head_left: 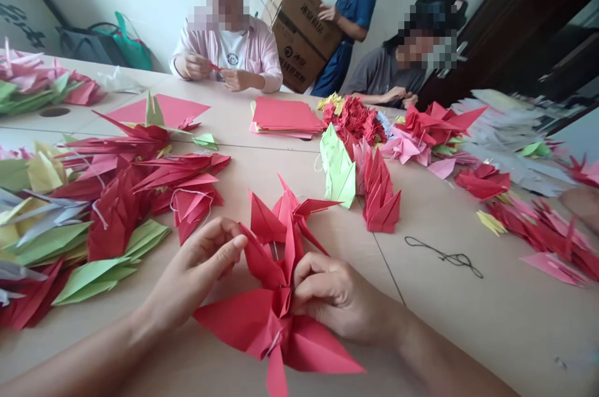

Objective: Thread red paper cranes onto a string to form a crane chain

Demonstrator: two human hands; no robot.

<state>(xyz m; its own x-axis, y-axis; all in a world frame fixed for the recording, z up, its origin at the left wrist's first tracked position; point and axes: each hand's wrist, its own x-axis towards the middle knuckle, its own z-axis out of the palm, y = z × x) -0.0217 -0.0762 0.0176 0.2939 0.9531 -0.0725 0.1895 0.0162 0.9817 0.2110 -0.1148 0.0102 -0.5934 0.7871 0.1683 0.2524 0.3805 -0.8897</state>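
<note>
Several red origami cranes lie close together in front of me, with bits of white string showing among them. My left hand pinches the tip of a raised wing on one red crane between thumb and fingers. On the other side, my right hand is closed on the folded body of the same cluster, its fingertips partly hidden by the paper. Just beyond stand a light green folded stack with a white thread and a red folded stack.
Heaps of folded paper cover the left side; more red and pink pieces lie right. Red paper sheets and a dark cord rest on the table. Two people sit opposite; another holds a cardboard box.
</note>
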